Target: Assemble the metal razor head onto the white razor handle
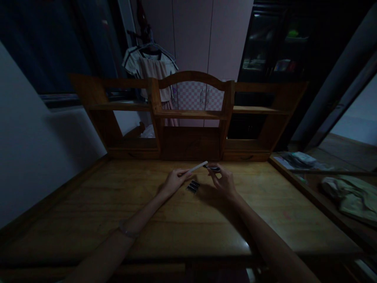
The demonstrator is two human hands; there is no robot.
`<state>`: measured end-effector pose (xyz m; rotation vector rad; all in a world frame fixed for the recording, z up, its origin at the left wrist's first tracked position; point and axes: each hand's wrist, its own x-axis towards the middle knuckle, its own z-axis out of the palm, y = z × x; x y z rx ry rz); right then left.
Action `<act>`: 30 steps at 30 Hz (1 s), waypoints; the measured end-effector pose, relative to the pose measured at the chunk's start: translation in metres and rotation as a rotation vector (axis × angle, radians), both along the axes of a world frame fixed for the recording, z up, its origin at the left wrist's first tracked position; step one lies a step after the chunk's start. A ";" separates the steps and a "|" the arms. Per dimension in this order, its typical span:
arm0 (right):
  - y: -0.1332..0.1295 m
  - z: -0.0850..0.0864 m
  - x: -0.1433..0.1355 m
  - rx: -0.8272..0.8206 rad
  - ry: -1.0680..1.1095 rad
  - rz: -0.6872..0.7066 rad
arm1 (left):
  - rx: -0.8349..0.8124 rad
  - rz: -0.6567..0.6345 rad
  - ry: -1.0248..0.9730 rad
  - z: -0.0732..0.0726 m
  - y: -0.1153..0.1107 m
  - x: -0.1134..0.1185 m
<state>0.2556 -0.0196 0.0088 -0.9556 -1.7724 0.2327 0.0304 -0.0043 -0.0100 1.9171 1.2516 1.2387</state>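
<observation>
Above the middle of the wooden desk, my left hand (174, 181) is closed on a thin whitish stick (198, 167) that slants up to the right. Close by on the right, my right hand (224, 181) pinches a small dark object (215, 168), too dim to name. The stick's far end is beside this dark object; whether they touch cannot be made out. On the desk between and below both hands lies a small black item (193, 186) with several dark strips.
A wooden shelf unit (191, 114) stands along the desk's (118, 220) back edge. Clothes (153, 67) hang behind it at the left. To the right of the desk, pale folded cloth (356, 198) and a plastic-like bundle (303, 158) lie on another surface.
</observation>
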 end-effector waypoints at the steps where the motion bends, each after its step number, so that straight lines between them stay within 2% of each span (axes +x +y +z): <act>1: 0.000 0.000 -0.001 0.004 -0.004 0.000 | 0.000 -0.004 -0.008 0.000 0.000 0.000; 9: -0.001 0.006 0.006 0.057 0.016 -0.106 | -0.003 0.005 0.007 0.001 -0.001 0.002; 24: 0.000 0.000 0.001 0.020 -0.027 0.018 | -0.036 -0.027 -0.039 0.000 0.000 0.001; 30: -0.002 0.003 0.001 0.037 -0.010 -0.040 | -0.049 -0.020 -0.030 -0.001 0.001 0.001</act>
